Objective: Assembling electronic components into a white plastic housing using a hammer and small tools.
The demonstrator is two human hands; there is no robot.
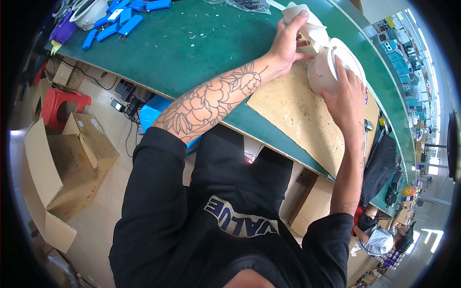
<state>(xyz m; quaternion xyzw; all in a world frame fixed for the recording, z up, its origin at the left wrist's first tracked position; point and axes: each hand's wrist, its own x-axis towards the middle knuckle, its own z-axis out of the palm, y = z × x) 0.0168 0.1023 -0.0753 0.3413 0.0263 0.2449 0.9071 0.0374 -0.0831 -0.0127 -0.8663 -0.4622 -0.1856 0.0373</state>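
Note:
Over the far right part of the workbench, my left hand (286,44) is closed on a white curved piece (313,32), its thumb lying along the near side. My right hand (346,91) grips a white round tub-shaped part (321,73), with fingers over its rim and thumb against its wall. The two white things touch or nearly touch; I cannot tell whether they are joined. Below them lies a worn tan board (293,108). My fingers partly hide the inside of the round part.
Blue battery packs (126,18) and a white bucket (90,14) are at the far left of the green bench (201,29), with small white bits scattered mid-bench. A black mesh bag (379,168) lies right. On the floor stand an open carton (72,165) and red stool (67,103). Another person (382,240) sits right.

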